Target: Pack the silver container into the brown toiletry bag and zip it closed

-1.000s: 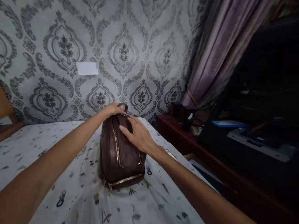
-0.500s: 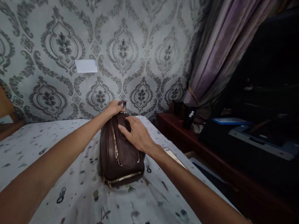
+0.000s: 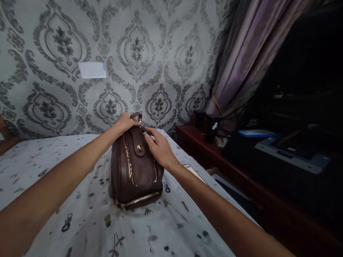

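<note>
A dark brown leather bag [image 3: 145, 173] with gold zippers lies on the bed, its strap loop [image 3: 136, 115] at the far end. My left hand [image 3: 125, 123] is closed on that far end of the bag, beside the loop. At the upper right side of the bag, my right hand [image 3: 160, 147] has its thumb and forefinger brought together at a small shiny zipper pull [image 3: 144, 133]. A gold twist clasp [image 3: 139, 148] on a leather tab shows between the hands. The right-hand zipper is partly covered by my right hand.
The bed [image 3: 88, 224] has a white printed sheet. A flat pale-faced object [image 3: 194, 172] rests under my right forearm. To the right stands a dark red wooden unit [image 3: 185, 131] with small black items, below a purple curtain [image 3: 241, 59]. A patterned wall rises behind.
My right hand has moved off the middle of the bag toward its far right side, uncovering the clasp, and its fingers have closed together. My left hand keeps its hold. The view has shifted slightly.
</note>
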The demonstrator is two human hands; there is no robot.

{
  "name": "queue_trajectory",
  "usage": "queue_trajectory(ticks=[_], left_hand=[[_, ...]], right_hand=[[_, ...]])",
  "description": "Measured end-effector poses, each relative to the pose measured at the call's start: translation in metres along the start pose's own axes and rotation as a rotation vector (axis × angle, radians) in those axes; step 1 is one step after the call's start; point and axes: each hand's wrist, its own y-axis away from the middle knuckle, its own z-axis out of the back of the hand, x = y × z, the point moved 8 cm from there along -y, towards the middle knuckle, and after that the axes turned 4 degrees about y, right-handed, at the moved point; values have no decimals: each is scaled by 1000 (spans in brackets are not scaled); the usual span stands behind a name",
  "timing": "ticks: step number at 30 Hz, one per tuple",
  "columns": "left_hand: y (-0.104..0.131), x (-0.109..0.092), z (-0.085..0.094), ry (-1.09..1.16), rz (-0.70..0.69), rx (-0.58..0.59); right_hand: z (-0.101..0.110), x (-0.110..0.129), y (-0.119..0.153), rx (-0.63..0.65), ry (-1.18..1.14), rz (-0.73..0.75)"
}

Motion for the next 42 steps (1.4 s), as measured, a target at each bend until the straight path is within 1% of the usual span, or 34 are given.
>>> queue_trajectory(ticks=[3, 6, 8, 10, 11, 12, 13, 14, 16, 18, 19, 21, 24, 26, 29, 33, 36, 39, 42], left_hand=[[-2, 3, -2, 6, 22, -2], [-4, 4, -2, -5, 17, 10], [2, 1, 3, -35, -16, -18], [17, -12, 14, -119, -131, -117], [30, -22, 20, -182, -227, -181], [44, -34, 23, -251, -337, -216], [60, -45, 21, -312, -447, -204], [75, -55, 16, -368, -541, -151], [100, -69, 1, -483, -672, 23], [116, -76, -14, -591, -739, 188], [120, -77, -20, -649, -750, 245], [123, -77, -27, -775, -746, 309], [122, -75, -34, -936, -724, 373], [121, -76, -36, -988, -714, 423], [120, -82, -36, -986, -722, 494], [118, -91, -34, -948, -721, 552], [116, -94, -30, -922, -718, 542], [115, -97, -28, -924, -734, 505], [117, -98, -28, -946, -744, 494]], right_hand=[[4, -14, 1, -43, -56, -48], [5, -14, 2, -44, 6, -9], [5, -11, 2, -29, 46, 1], [5, -8, 2, -13, 62, 5], [6, -7, 2, -10, 63, 7], [7, -7, 2, -12, 60, 7], [7, -7, 2, -14, 55, 7], [8, -8, 2, -14, 46, 6], [7, -9, 1, -3, 23, 1], [7, -10, 0, 14, 9, -5], [7, -10, -1, 20, 10, -6], [8, -8, -1, 21, 26, 3], [8, -4, -1, 26, 58, 17], [8, -3, -1, 30, 67, 17], [8, -5, -4, 28, 38, 11], [9, -6, -8, 21, 0, -9], [9, -4, -13, 10, -32, -15], [4, -5, -19, 18, -160, -64], [-2, -9, -23, 44, -263, -121]])
